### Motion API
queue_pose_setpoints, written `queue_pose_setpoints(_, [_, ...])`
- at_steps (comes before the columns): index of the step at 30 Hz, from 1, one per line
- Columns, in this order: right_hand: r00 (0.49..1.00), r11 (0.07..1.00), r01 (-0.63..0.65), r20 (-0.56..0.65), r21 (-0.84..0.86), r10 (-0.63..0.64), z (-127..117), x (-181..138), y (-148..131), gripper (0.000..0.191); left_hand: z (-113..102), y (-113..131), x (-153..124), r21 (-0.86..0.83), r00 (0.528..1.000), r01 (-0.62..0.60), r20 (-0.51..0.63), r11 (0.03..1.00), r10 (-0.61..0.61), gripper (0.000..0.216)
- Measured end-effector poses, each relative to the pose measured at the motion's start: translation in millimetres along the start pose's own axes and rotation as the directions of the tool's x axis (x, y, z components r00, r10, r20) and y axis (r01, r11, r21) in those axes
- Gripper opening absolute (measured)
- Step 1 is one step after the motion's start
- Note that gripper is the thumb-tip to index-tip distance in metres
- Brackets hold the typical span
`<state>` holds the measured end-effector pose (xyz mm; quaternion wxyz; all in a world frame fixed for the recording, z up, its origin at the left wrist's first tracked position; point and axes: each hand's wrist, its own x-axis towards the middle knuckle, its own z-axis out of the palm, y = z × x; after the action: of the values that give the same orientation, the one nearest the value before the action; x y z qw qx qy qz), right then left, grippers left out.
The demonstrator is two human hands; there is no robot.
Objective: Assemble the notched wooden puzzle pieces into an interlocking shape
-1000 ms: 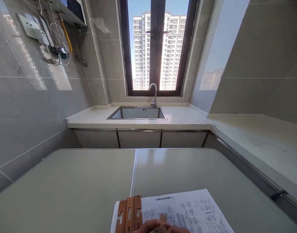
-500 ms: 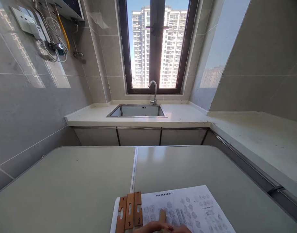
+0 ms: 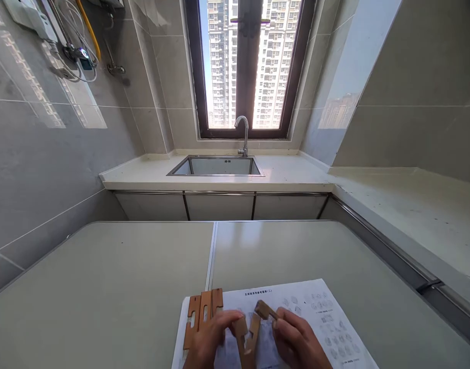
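Both hands have risen into view, left hand [image 3: 208, 341] and right hand [image 3: 296, 341] pinching notched wooden pieces [image 3: 250, 328], wrists cut off

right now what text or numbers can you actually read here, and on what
Printed sheet: a heading line runs along its top edge, too small and blurred to read; the captions by its diagrams are likewise unreadable.
Wooden pieces beside the left hand: no readable marks.
Sink: a small dark mark on the back wall, unreadable.

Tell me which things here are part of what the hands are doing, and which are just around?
In use:
left hand and right hand, holding notched wooden pieces
three wooden pieces side by side
printed diagram sheet

Just around:
sink
tap
window
wall hoses
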<state>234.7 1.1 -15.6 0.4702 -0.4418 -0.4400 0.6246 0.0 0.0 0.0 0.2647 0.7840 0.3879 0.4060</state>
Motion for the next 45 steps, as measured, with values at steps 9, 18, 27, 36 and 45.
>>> queue_pose_setpoints(9, [0.817, 0.255, 0.203, 0.019, -0.945, -0.577, -17, 3, 11, 0.027, -12, -4, 13, 0.477, 0.989, -0.132, 0.009, 0.869, 0.146, 0.061])
queue_pose_setpoints(18, [0.835, 0.092, 0.145, 0.072, -0.985, -0.546, -14, -6, -10, 0.027, -12, 9, 13, 0.504, 0.984, -0.093, 0.179, 0.859, 0.001, 0.053])
queue_pose_setpoints(27, [0.879, 0.069, 0.265, 0.211, -0.962, -0.428, -3, -5, -2, 0.024, -11, -1, 14, 0.576, 0.977, -0.172, 0.206, 0.799, 0.061, 0.066])
queue_pose_setpoints(36, [0.877, 0.177, 0.369, 0.279, -0.912, -0.391, 2, -9, -10, 0.015, -11, -3, 15, 0.599, 0.980, -0.178, 0.181, 0.780, 0.085, 0.075])
queue_pose_setpoints(45, [0.774, 0.162, 0.497, 0.352, -0.852, -0.527, 7, -3, -4, 0.035, -8, -5, 16, 0.570, 0.969, -0.237, 0.201, 0.787, 0.146, 0.061])
